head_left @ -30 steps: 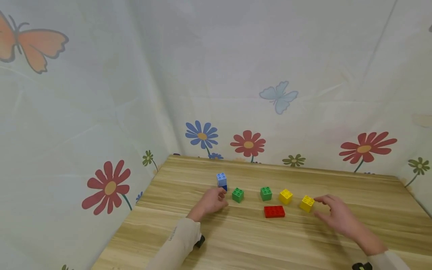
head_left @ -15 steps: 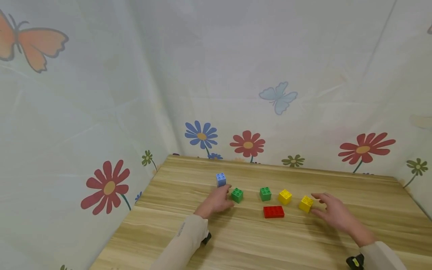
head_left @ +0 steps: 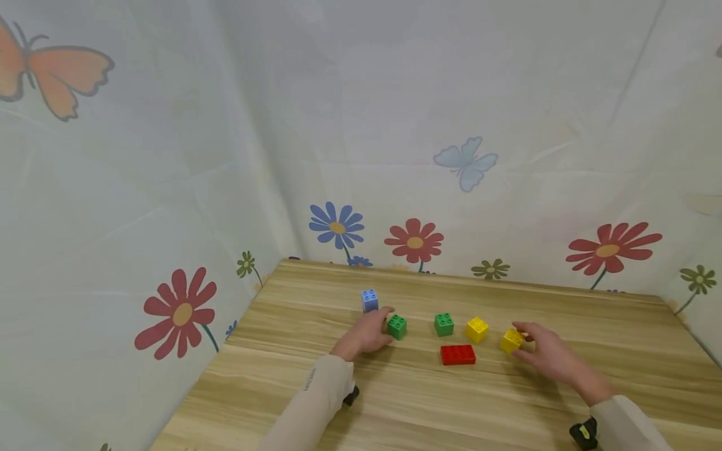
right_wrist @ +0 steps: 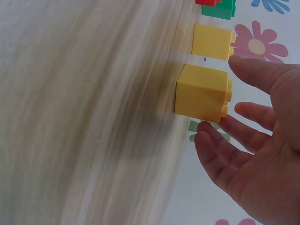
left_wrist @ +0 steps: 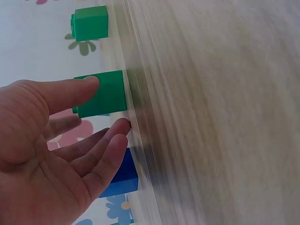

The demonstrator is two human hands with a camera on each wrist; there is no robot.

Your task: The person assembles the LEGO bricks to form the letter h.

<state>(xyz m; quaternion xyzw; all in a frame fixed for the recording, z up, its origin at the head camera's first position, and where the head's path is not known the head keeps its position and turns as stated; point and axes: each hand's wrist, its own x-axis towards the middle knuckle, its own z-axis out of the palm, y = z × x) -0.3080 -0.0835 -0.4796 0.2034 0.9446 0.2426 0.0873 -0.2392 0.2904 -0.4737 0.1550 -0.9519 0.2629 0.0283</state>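
Note:
My left hand [head_left: 368, 332] reaches around the near-left green brick [head_left: 397, 327], thumb on the near side and fingers on the far side. In the left wrist view the thumb overlaps that green brick [left_wrist: 105, 96], and the fingers are spread below it. Behind the hand stands a light blue brick [head_left: 369, 300] stacked on a dark blue brick [left_wrist: 123, 177], which the hand hides in the head view. My right hand [head_left: 544, 354] curves loosely around the rightmost yellow brick [head_left: 511, 341]. In the right wrist view, gaps show between its fingers and the yellow brick [right_wrist: 201, 93].
Between the hands lie a second green brick [head_left: 444, 324], a second yellow brick [head_left: 476, 329] and a long red brick [head_left: 458, 354]. All rest on a wooden table [head_left: 417, 407]. A flower-printed curtain [head_left: 361, 156] hangs behind and to the left.
My left hand has moved right, from in front of the blue stack to the green brick. My right hand has moved left, closer around the yellow brick. The bricks have stayed in place.

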